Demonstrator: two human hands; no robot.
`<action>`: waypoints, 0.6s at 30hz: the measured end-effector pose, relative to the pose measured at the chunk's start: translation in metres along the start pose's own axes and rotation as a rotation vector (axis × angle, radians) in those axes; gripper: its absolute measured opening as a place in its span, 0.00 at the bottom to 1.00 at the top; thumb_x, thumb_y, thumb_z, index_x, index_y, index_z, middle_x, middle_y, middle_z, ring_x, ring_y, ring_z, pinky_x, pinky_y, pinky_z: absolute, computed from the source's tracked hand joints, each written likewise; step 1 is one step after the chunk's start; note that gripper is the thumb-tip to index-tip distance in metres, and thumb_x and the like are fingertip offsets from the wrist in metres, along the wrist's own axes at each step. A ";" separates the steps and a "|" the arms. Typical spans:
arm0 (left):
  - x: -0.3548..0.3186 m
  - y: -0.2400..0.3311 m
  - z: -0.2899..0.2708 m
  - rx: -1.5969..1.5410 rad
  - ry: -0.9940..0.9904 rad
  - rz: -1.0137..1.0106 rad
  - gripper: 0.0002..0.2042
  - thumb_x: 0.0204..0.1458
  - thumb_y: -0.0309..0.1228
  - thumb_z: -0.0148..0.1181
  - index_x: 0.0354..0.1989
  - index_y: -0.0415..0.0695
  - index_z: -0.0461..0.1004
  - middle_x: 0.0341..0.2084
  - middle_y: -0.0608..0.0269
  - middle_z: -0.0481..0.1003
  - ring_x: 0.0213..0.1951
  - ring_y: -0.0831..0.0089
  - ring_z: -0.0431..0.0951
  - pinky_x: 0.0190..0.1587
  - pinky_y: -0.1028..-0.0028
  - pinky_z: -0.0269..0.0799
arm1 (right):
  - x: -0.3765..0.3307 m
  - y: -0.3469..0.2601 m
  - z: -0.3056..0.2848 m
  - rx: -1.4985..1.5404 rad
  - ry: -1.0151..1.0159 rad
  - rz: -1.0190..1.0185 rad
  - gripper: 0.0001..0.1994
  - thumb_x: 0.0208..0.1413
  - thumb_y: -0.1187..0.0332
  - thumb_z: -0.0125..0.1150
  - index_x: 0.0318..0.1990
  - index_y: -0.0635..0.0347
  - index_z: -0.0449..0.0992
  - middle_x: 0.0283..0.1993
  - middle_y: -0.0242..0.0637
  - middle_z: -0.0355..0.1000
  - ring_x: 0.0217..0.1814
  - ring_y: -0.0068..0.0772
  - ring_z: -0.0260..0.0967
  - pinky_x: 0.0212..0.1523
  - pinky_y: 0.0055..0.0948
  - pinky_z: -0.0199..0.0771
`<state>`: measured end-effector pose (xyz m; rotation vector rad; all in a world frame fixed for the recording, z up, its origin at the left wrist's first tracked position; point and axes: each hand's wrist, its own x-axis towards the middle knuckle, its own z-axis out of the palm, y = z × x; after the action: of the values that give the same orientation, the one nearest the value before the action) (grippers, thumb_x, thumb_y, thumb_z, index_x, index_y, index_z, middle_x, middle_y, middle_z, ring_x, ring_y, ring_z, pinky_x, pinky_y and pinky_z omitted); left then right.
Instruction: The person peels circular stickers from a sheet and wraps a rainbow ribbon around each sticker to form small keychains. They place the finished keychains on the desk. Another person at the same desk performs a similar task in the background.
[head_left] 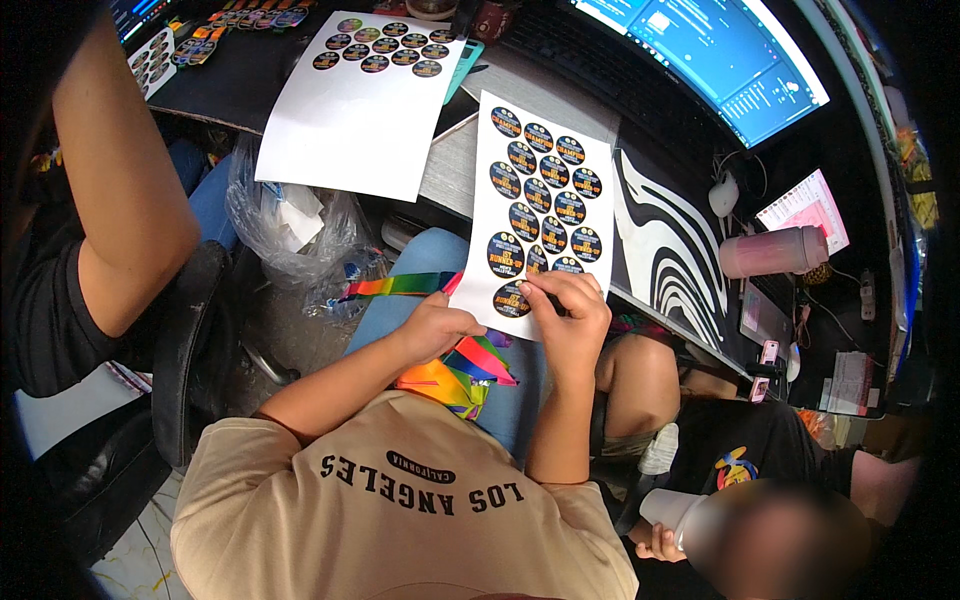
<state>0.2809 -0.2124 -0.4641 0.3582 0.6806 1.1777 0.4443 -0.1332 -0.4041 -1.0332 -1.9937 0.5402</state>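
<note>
A white sheet of round black stickers (487,215) with orange and white print slants from the desk edge down over my lap. At its lower end, the thumb and forefinger of my right hand (572,312) pinch the edge of a round sticker (512,299). My left hand (438,328) is closed around a multicoloured ribbon (395,285), its thumb by the sheet's lower left edge. More bright ribbons (455,378) lie across my lap below that hand. What else sits inside my left fist is hidden.
Another sticker sheet (345,130) overhangs the desk, above a clear plastic bag (290,235). A keyboard, a lit monitor (700,60), a zebra-striped surface (665,245) and a pink bottle (775,252) are beyond. Left, a person's arm (130,190) reaches over; right, someone holds a white cup (670,508).
</note>
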 end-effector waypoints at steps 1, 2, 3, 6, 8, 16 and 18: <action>0.000 0.000 -0.001 0.019 0.000 -0.002 0.31 0.40 0.14 0.48 0.59 0.34 0.62 0.54 0.51 0.70 0.57 0.62 0.70 0.61 0.67 0.62 | 0.000 0.001 0.000 0.008 -0.001 0.001 0.07 0.40 0.75 0.71 0.30 0.60 0.82 0.30 0.38 0.78 0.33 0.35 0.72 0.38 0.30 0.70; 0.001 0.000 -0.001 0.017 0.001 0.006 0.31 0.40 0.14 0.48 0.59 0.34 0.62 0.54 0.51 0.70 0.57 0.62 0.70 0.60 0.67 0.62 | 0.000 0.001 0.000 0.026 0.000 0.004 0.06 0.40 0.75 0.71 0.29 0.60 0.82 0.30 0.38 0.78 0.33 0.35 0.73 0.38 0.30 0.70; 0.001 -0.001 -0.001 0.008 -0.005 0.014 0.31 0.40 0.14 0.48 0.59 0.34 0.62 0.54 0.51 0.70 0.57 0.62 0.70 0.60 0.67 0.63 | -0.001 0.001 0.001 0.014 0.003 0.006 0.06 0.40 0.75 0.71 0.29 0.60 0.82 0.30 0.38 0.78 0.33 0.35 0.73 0.38 0.30 0.70; 0.001 0.000 0.000 -0.009 -0.008 0.017 0.30 0.40 0.13 0.47 0.60 0.34 0.62 0.53 0.51 0.70 0.57 0.62 0.70 0.59 0.67 0.64 | -0.003 0.001 0.001 0.014 0.019 0.010 0.06 0.40 0.76 0.71 0.29 0.61 0.82 0.30 0.38 0.78 0.32 0.35 0.73 0.38 0.30 0.70; 0.001 0.001 0.001 -0.013 -0.008 0.016 0.30 0.41 0.13 0.47 0.60 0.34 0.62 0.53 0.52 0.71 0.57 0.62 0.70 0.59 0.67 0.64 | -0.004 0.001 0.002 0.025 0.033 0.001 0.06 0.40 0.77 0.71 0.28 0.61 0.82 0.30 0.38 0.78 0.31 0.36 0.74 0.37 0.30 0.70; 0.000 0.003 0.002 -0.016 0.001 0.030 0.29 0.42 0.13 0.49 0.59 0.35 0.63 0.52 0.53 0.71 0.55 0.64 0.71 0.58 0.69 0.65 | -0.011 0.001 0.007 -0.063 0.089 -0.170 0.06 0.40 0.80 0.69 0.29 0.63 0.81 0.30 0.39 0.78 0.30 0.36 0.73 0.34 0.30 0.71; 0.001 0.001 0.000 -0.020 0.008 0.028 0.29 0.42 0.13 0.50 0.59 0.35 0.64 0.52 0.54 0.71 0.54 0.65 0.72 0.56 0.70 0.65 | -0.013 0.000 0.008 -0.098 0.091 -0.206 0.07 0.40 0.80 0.68 0.30 0.63 0.80 0.30 0.38 0.78 0.29 0.36 0.73 0.33 0.29 0.70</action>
<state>0.2802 -0.2112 -0.4636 0.3468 0.6722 1.2126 0.4425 -0.1440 -0.4151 -0.8813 -2.0318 0.2824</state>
